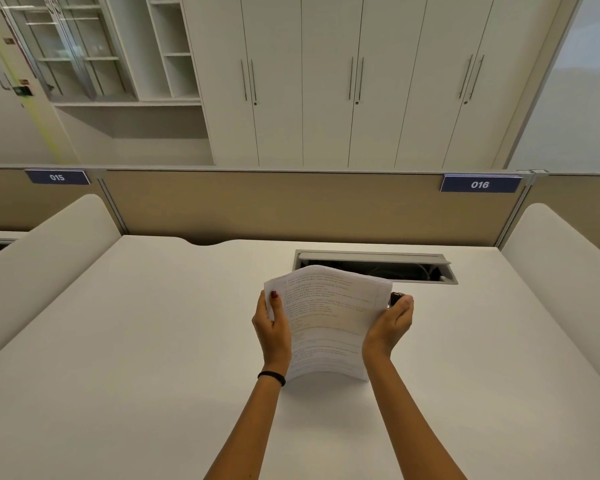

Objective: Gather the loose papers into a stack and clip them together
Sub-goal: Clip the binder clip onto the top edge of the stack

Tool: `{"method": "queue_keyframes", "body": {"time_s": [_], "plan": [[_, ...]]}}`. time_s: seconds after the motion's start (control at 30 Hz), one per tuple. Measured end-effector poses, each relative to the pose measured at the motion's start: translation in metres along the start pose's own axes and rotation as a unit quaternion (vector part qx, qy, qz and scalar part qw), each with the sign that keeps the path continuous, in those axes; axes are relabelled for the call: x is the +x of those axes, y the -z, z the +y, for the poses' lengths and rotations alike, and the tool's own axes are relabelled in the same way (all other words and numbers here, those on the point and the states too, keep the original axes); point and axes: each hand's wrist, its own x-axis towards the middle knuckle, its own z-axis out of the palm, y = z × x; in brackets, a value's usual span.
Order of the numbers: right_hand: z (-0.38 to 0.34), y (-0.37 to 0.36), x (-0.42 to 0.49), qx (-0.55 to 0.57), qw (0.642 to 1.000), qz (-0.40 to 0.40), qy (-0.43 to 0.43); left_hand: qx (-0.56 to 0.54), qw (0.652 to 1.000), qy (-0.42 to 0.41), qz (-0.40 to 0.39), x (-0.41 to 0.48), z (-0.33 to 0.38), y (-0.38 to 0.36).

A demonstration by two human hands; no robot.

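A stack of printed white papers [328, 320] stands upright on its lower edge on the white desk [146, 341], bowed slightly. My left hand [272, 327] grips the stack's left edge, thumb on the front sheet. My right hand [390, 322] holds the right edge. A small dark binder clip [395, 298] sits pinched at that hand's fingertips, against the right edge near the top. I cannot tell whether the clip bites the sheets.
An open cable tray slot [378, 268] lies in the desk just behind the papers. A tan partition [291, 206] with labels 015 and 016 closes the back. Curved white side dividers [49, 258] flank the desk. Tall cabinets stand beyond.
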Motion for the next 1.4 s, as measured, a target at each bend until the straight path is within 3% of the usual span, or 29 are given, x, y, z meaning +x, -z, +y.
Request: {"method": "queue_keyframes", "body": {"time_s": [0.43,0.63,0.93,1.4], "plan": [[0.003,0.003,0.004,0.003,1.0,0.002,0.012,-0.008,1.0,-0.022,0.002,-0.002,0.005,0.001],[0.005,0.004,0.003,-0.001,1.0,-0.001,0.005,-0.016,0.996,-0.083,0.033,0.006,0.019,0.001],[0.003,0.005,0.001,-0.001,1.0,0.004,0.007,-0.011,0.996,-0.043,0.078,0.012,0.03,-0.006],[-0.001,0.005,0.001,0.003,1.0,0.003,0.003,-0.005,0.997,-0.059,0.039,0.005,0.021,-0.001]]}}
